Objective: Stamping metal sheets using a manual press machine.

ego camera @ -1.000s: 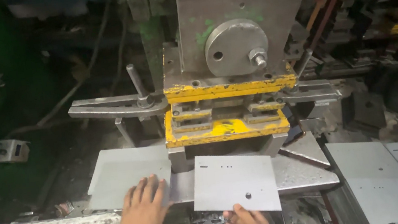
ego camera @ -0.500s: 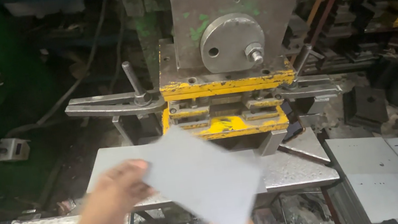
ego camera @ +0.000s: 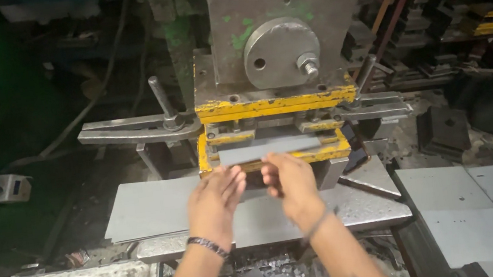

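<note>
- My left hand (ego camera: 219, 195) is out flat, fingers together, its fingertips at the near edge of the grey metal sheet (ego camera: 270, 149).
- My right hand (ego camera: 289, 180) curls its fingers on that same edge, just right of the left; I can't tell how firmly either one grips.
- The sheet lies flat in the slot of the yellow die (ego camera: 270, 130), far side tucked in under the press.
- Above it sits the grey press head (ego camera: 283, 27) with a round disc and a bolt.
- To the left, a stack of blank sheets (ego camera: 148, 208) lies on the steel tabletop (ego camera: 368, 208).
- Near right, more flat sheets (ego camera: 486, 203), a few with small holes.
- A clamp bar (ego camera: 133, 130) sticks out to the left of the die.
</note>
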